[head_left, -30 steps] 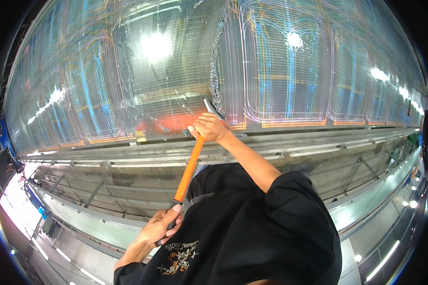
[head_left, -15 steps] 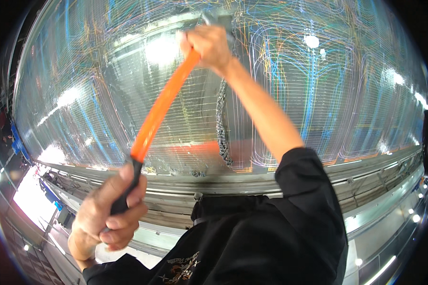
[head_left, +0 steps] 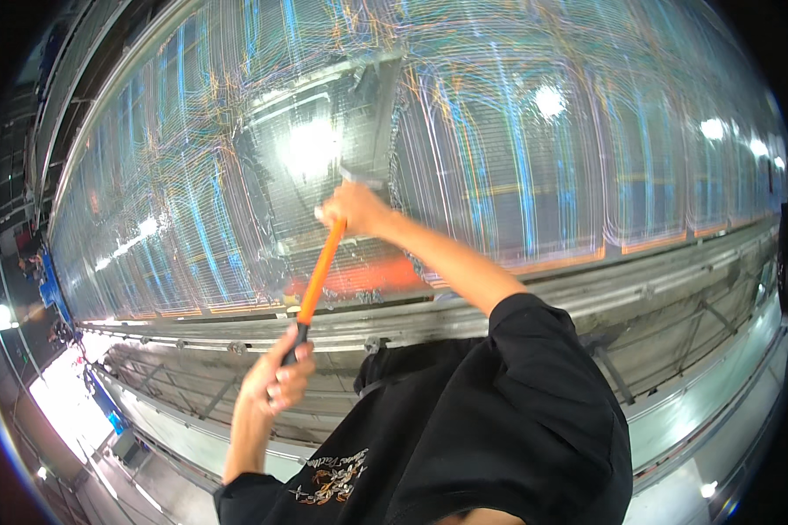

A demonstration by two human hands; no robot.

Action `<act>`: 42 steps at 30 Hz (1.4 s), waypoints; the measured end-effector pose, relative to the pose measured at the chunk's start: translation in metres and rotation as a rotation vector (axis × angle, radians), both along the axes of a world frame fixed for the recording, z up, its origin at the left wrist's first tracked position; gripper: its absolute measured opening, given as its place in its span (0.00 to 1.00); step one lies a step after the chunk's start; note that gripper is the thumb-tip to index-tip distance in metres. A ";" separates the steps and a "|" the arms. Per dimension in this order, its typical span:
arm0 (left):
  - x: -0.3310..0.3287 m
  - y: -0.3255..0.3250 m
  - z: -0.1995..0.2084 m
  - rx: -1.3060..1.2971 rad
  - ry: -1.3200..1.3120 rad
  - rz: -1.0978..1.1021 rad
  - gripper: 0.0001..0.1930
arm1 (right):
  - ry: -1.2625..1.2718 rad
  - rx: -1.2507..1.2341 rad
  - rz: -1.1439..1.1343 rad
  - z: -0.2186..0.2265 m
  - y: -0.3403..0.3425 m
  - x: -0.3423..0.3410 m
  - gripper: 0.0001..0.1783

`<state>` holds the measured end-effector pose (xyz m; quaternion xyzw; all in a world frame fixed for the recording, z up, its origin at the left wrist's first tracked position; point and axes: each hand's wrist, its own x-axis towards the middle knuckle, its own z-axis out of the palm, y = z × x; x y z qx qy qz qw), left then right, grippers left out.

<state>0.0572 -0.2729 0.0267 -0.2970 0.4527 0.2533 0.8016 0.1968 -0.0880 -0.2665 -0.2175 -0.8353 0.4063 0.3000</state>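
My left hand (head_left: 276, 383) is closed round the black grip of a long-handled scraper (head_left: 322, 267) with an orange shaft. Farther up, my right hand (head_left: 355, 210) grips the shaft close to its head. A pale metal blade (head_left: 361, 179) shows just beyond the right hand's fingers, partly hidden by them. The blade is over a bare grey patch of a large shiny panel (head_left: 525, 166), whose surface carries fine blue, orange and white lines. Dark crumpled scrapings (head_left: 394, 162) run along the right side of the patch.
A metal rail (head_left: 429, 319) borders the panel's near edge, between it and my body. Bright lamp reflections lie on the panel. Blue equipment (head_left: 54, 293) and a bright opening (head_left: 61, 402) are at the left.
Both hands and the scraper have drawn nearer to my body, the right hand coming down from the far part of the patch. The view has shifted and tilted.
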 end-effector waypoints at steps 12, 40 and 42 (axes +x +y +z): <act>0.069 -0.230 0.005 0.023 0.200 -0.596 0.25 | -0.073 0.077 -0.230 0.018 -0.274 0.126 0.19; -0.013 0.220 0.005 -0.015 0.090 -0.445 0.26 | 0.231 0.367 -0.330 -0.027 0.185 0.004 0.14; -0.018 0.241 -0.007 0.125 0.086 -0.399 0.25 | 0.042 0.430 -0.389 -0.033 0.230 0.013 0.07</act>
